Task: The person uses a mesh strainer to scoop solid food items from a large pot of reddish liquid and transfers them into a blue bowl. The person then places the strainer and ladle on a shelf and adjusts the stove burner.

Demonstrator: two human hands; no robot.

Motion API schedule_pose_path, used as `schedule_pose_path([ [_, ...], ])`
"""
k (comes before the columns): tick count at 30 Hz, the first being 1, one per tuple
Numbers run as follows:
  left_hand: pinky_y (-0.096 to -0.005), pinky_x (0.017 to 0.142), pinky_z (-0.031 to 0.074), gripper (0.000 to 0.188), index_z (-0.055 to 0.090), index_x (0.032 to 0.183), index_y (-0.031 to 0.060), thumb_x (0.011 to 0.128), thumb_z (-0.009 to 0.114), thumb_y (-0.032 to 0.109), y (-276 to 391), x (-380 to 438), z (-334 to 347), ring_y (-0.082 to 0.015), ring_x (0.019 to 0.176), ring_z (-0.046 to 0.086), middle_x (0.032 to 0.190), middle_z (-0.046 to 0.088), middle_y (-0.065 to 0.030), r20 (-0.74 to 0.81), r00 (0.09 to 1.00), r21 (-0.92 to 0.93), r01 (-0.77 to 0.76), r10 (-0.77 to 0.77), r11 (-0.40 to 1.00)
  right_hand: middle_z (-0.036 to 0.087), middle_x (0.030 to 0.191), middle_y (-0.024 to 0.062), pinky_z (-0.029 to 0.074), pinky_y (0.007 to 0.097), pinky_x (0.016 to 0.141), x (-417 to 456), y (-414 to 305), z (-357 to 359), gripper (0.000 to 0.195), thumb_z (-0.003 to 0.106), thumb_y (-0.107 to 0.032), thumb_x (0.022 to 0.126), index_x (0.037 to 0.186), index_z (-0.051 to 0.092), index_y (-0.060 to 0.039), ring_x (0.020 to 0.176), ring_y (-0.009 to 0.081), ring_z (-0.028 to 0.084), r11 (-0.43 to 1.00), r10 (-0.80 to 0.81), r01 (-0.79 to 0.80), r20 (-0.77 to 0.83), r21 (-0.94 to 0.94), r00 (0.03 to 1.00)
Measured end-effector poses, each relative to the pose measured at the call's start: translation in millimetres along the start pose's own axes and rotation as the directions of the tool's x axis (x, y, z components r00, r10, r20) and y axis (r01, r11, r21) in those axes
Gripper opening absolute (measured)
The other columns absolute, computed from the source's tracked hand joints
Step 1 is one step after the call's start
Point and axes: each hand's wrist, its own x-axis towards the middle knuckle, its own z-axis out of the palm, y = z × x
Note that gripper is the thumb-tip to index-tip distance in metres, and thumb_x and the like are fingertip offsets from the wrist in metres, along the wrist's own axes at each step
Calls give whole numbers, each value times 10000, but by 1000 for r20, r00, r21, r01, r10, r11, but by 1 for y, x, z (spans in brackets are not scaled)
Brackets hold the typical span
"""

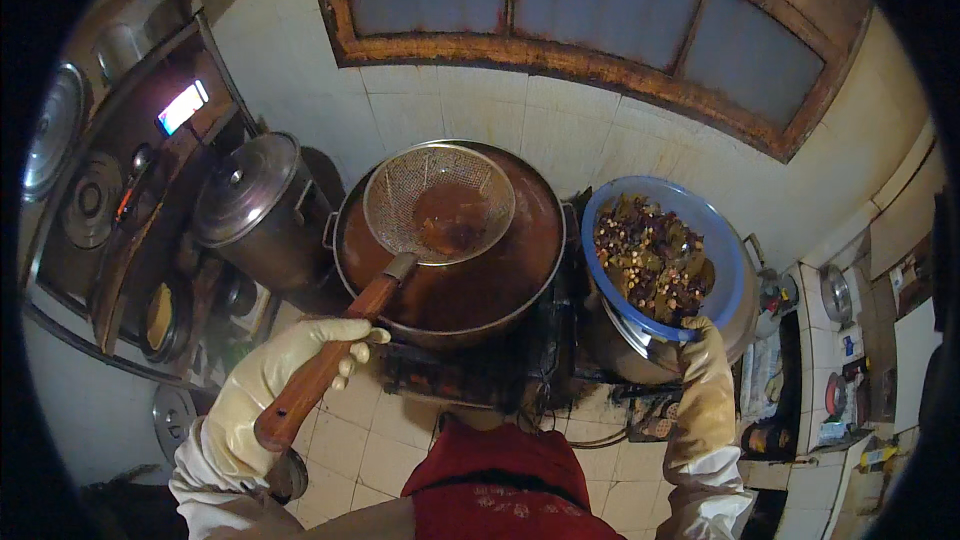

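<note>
My left hand (341, 352), in a cream rubber glove, grips the wooden handle of a large wire mesh strainer (390, 202). The strainer's bowl lies partly in brown liquid inside a wide metal pot (450, 331), with a few solid bits in its bottom. My right hand (701, 341), gloved too, holds the near rim of a blue plastic basin (729, 292). Wet dark leaves and small pale and dark pieces (652, 262) fill much of the basin, which rests tilted over a large metal pot (739, 337).
A tall lidded metal pot (259, 202) stands left of the wide pot. Further left are a lit phone (182, 106) and a black pan (161, 322). A tiled wall (487, 101) rises behind the pots. Shelves with jars and packets line the right side.
</note>
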Motion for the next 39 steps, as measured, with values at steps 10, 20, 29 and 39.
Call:
schedule_pose_path([
  [10, -246, 499, 491, 410, 685, 1291, 63, 986, 699, 337, -55, -38, 56, -96, 563, 584, 804, 650, -8, -80, 982, 40, -167, 170, 985, 476, 527, 15, 270, 343, 376, -153, 18, 105, 138, 761, -256, 785, 748, 654, -177, 372, 175, 321, 965, -261, 255, -163, -60, 951],
  [20, -230, 548, 495, 425, 630, 1350, 64, 1008, 675, 312, -86, -55, 93, -86, 646, 584, 852, 624, 14, -59, 989, -66, -140, 136, 988, 468, 569, 36, 347, 340, 433, -139, -11, 92, 238, 720, -293, 823, 709, 561, -158, 440, 192, 402, 979, -104, 97, -29, -177, 994],
  [29, -267, 525, 487, 393, 598, 1327, 45, 1010, 676, 265, -90, -46, 99, -100, 649, 583, 843, 615, 9, 4, 991, -162, -131, 134, 978, 578, 774, 158, 555, 425, 736, -29, -36, 38, 309, 635, -309, 875, 932, 612, -6, 759, 337, 607, 925, 182, -131, 112, -357, 977],
  [39, -292, 495, 520, 351, 621, 1294, 53, 1009, 672, 250, -74, -36, 94, -142, 582, 604, 816, 650, -49, -80, 965, -42, -254, 251, 966, 534, 624, 146, 436, 448, 576, -56, -42, 66, 504, 636, -564, 798, 784, 660, -61, 598, 327, 515, 704, 363, -207, 94, -679, 927],
])
